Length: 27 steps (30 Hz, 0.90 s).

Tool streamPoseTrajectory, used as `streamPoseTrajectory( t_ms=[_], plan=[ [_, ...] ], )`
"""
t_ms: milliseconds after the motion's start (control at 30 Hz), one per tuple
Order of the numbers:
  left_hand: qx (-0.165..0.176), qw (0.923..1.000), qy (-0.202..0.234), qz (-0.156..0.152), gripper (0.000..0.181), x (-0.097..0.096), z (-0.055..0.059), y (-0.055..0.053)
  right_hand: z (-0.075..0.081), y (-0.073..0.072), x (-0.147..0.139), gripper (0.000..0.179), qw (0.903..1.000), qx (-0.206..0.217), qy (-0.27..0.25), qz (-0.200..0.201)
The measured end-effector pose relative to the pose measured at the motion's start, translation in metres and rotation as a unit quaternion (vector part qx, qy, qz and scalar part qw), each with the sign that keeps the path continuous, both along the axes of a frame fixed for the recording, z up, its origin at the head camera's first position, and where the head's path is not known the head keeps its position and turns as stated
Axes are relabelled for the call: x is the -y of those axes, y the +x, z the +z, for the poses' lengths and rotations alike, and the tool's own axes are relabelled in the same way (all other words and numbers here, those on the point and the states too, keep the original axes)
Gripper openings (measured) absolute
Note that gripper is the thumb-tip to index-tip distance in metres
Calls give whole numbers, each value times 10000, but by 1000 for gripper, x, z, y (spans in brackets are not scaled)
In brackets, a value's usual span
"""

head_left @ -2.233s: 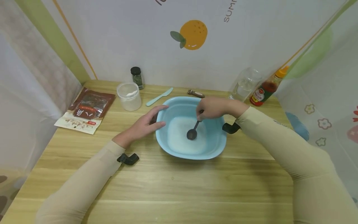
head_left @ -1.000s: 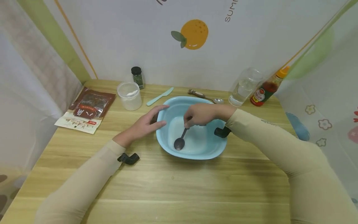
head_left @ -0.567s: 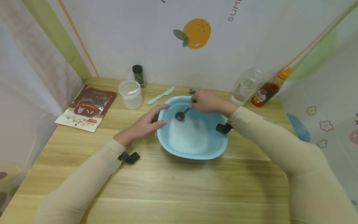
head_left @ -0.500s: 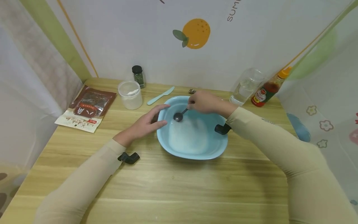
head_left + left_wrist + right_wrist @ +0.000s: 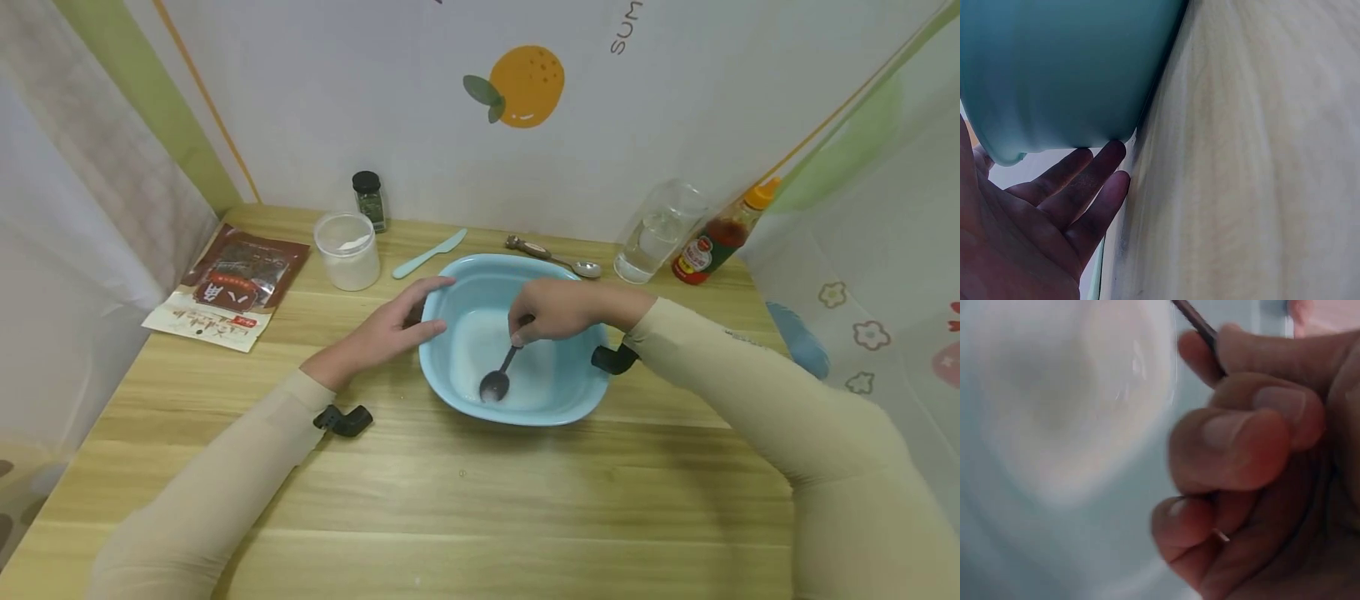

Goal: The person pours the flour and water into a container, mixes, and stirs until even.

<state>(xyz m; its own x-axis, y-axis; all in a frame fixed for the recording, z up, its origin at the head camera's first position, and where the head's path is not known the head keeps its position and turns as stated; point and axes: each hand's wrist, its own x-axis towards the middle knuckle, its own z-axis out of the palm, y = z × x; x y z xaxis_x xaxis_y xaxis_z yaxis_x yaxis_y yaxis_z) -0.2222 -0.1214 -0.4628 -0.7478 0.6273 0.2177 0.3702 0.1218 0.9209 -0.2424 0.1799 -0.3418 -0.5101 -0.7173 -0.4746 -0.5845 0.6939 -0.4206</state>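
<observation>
A light blue basin (image 5: 442, 375) stands on the wooden table with whitish, cloudy contents in its bottom. My right hand (image 5: 551, 310) pinches the handle of a dark spoon (image 5: 495, 385), whose bowl is down in the basin toward the near left side. In the right wrist view, the thumb and fingers curl round the thin dark handle (image 5: 1194, 317). At the basin's left side, my left hand (image 5: 382, 333) rests with fingers and thumb spread against the rim. Seen from the left wrist, its fingertips (image 5: 1113, 153) touch the outer wall of the basin.
Behind the basin lie a pale green knife (image 5: 429, 254) and a metal spoon (image 5: 555, 257). A jar of white powder (image 5: 348, 254), a small spice jar (image 5: 369, 202) and a brown packet (image 5: 232, 287) sit left. A water glass (image 5: 648, 242) and a sauce bottle (image 5: 716, 242) stand right.
My right hand has swept the dark spoon about inside the basin, lately from the far left toward the near side. The left hand has stayed at the rim.
</observation>
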Motion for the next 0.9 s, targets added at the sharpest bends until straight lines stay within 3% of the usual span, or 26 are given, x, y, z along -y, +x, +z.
streamPoseTrajectory(
  t_ms=[133, 333, 667, 767, 900],
  plan=[
    [54, 10000, 40, -21, 66, 0, 0, 0, 10, -5, -16, 19, 9986, 17, 536, -22],
    [101, 9999, 59, -50, 66, 0, 1, 1, 22, -13, -32, 19, 9925, -371, 1139, -227],
    [53, 10000, -8, -27, 66, 1, 0, 2, 26, -17, -27, 21, 9713, -1913, 1195, -751],
    [56, 10000, -35, -30, 67, 1, 0, 2, 25, -16, -27, 22, 9715, -1922, 1180, -727],
    [86, 10000, -28, -36, 66, 1, 0, 0, 28, -13, -23, 19, 9825, -1377, 1206, -340]
  ],
)
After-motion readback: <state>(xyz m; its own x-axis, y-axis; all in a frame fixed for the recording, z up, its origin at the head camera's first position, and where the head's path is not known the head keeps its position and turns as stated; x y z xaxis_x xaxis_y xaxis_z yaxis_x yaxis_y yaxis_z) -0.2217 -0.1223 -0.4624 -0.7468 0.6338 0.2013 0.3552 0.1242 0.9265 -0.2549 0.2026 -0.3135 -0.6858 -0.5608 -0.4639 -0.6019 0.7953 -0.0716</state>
